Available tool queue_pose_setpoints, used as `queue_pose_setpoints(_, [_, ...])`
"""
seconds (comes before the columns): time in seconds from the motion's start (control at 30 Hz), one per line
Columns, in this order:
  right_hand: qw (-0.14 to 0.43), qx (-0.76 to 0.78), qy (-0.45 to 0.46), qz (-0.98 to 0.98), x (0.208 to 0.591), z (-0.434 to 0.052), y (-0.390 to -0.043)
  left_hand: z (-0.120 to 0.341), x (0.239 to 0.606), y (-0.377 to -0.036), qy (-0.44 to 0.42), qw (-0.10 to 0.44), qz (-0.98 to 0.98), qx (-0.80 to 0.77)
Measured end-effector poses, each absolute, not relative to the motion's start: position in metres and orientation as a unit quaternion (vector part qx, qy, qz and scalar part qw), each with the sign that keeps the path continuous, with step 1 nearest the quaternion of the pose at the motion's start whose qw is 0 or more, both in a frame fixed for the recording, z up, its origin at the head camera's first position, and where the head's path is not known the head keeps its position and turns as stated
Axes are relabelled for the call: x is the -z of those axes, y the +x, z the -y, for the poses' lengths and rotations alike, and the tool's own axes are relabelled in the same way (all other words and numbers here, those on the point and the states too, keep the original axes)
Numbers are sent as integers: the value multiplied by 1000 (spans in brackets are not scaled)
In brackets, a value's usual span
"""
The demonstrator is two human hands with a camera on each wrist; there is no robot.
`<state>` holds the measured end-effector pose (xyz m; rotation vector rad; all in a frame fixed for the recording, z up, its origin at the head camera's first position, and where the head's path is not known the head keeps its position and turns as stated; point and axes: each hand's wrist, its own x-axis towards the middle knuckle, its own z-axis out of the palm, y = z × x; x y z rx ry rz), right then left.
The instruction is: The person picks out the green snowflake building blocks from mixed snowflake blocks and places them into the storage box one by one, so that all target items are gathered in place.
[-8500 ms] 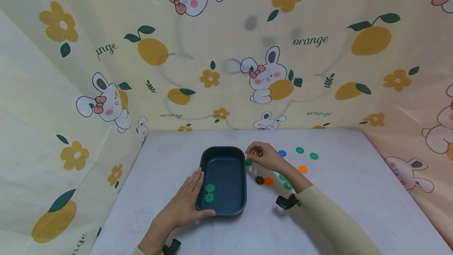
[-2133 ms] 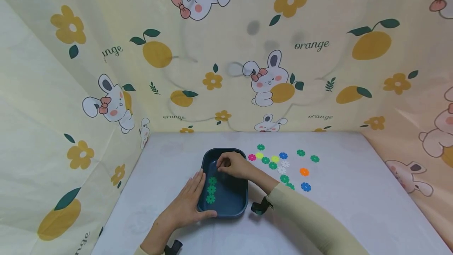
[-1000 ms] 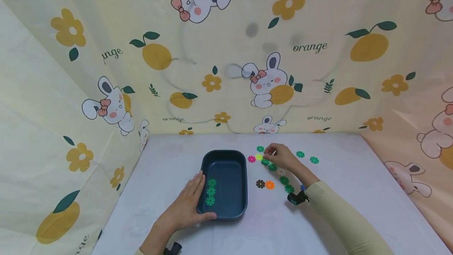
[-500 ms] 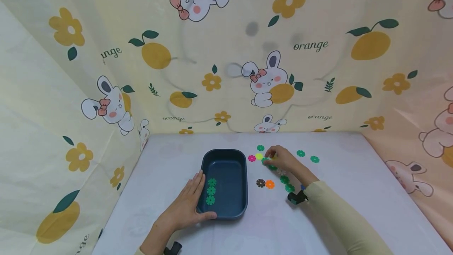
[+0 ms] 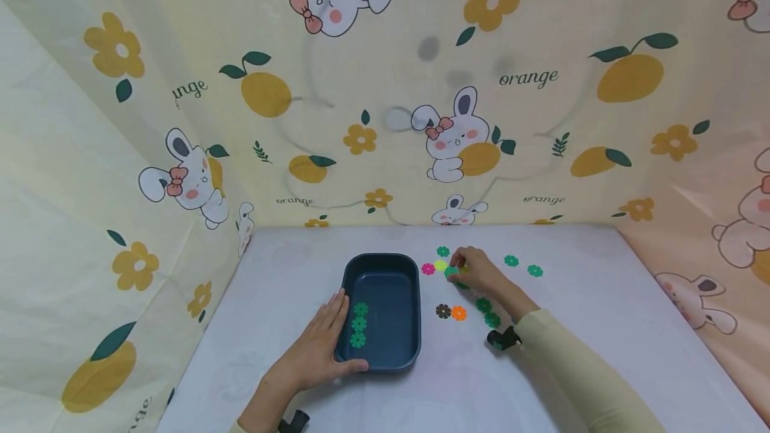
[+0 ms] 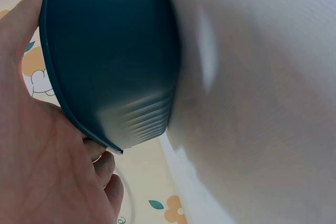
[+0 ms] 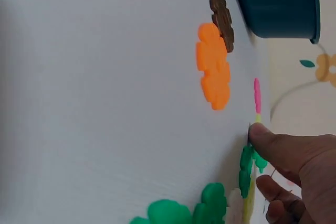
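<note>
A dark blue tray (image 5: 385, 359) stands on the white table and holds three green flower pieces (image 5: 359, 324) in a row by its left wall. My left hand (image 5: 327, 338) lies flat against that wall, fingers straight, thumb along the front rim; the left wrist view shows the palm (image 6: 37, 171) against the tray (image 6: 105, 51). To the right of the tray, my right hand (image 5: 460, 270) pinches a green flower piece (image 5: 451, 272) that lies among the loose pieces. In the right wrist view the thumb (image 7: 268, 140) sits on top of this green piece (image 7: 245, 170).
Loose flower pieces lie right of the tray: pink (image 5: 428, 268), yellow-green (image 5: 440, 265), brown (image 5: 442, 311), orange (image 5: 459, 313) and several green ones (image 5: 511, 260). Printed cloth walls (image 5: 180, 172) close the table at the back and both sides.
The tray went from two green pieces to three. My right hand left the tray, returned to the loose pieces and has settled its fingers on a green one. The left hand stayed put.
</note>
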<state>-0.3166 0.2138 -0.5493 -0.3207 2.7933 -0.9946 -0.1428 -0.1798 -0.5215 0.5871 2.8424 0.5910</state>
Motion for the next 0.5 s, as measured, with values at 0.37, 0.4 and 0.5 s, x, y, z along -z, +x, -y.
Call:
queue_pose_setpoints(0.37, [83,355,-93,-926,545,-214,-307,180,523,-143,199,87,-956,-196])
queue_pose_setpoints(0.4, [82,358,-93,-926,545,-215,-306,180,523,-143,199,86,-956,-195])
queue_pose_setpoints(0.5, [74,365,-101,-923,542,-216,-304,181,523,-143,200,84,-956,-196])
